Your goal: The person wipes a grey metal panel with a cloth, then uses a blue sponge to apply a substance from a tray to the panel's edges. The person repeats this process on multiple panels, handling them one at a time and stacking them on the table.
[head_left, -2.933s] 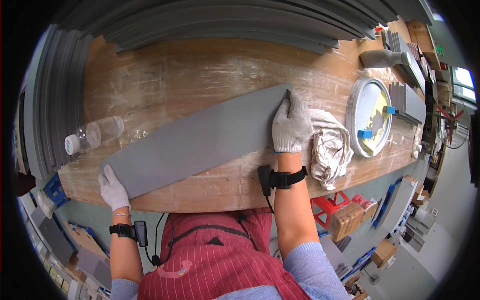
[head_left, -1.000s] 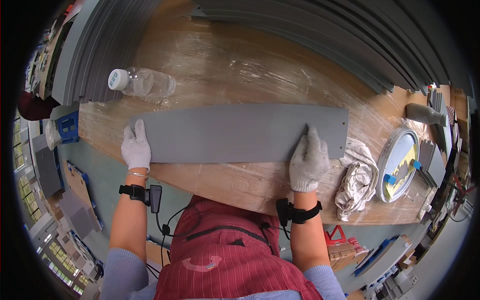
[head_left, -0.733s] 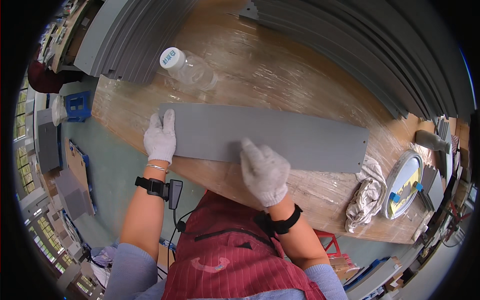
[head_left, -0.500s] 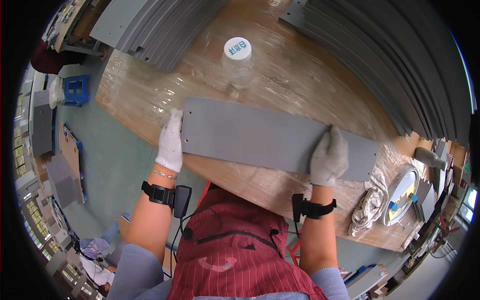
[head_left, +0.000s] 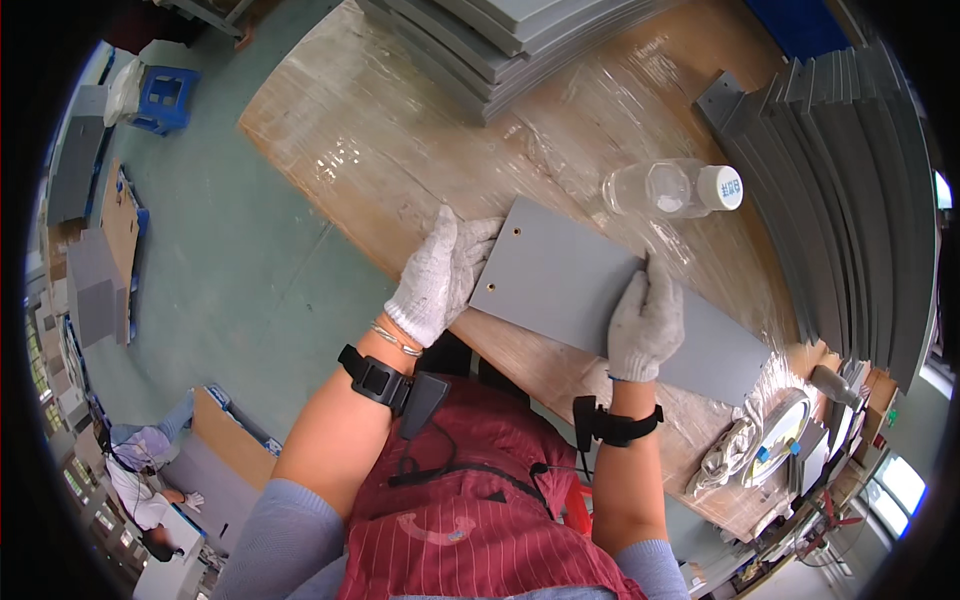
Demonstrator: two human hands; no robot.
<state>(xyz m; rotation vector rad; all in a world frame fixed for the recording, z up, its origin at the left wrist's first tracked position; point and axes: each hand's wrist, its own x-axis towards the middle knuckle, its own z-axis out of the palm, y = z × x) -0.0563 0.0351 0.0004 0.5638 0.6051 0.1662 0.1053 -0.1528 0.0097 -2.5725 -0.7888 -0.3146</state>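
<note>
Slanting down to the right across the film-wrapped tabletop, a long gray panel lies between two gloved hands, its left end marked by two small holes. The left hand stands at that end, fingers stretched out and spread a little, with the fingertips at the panel's edge; they are not closed around it. Across the panel's face is the right hand, its fingers straight, drawn close together and reaching toward the far edge; whether they grip the panel or only press on it cannot be told. Beyond the panel, a clear bottle with a white cap lies on its side. One stack of gray boards rises at the far side, and a row of curved-looking gray boards at the right. Near the panel's right end are a crumpled white cloth and a round pale lid.
</note>
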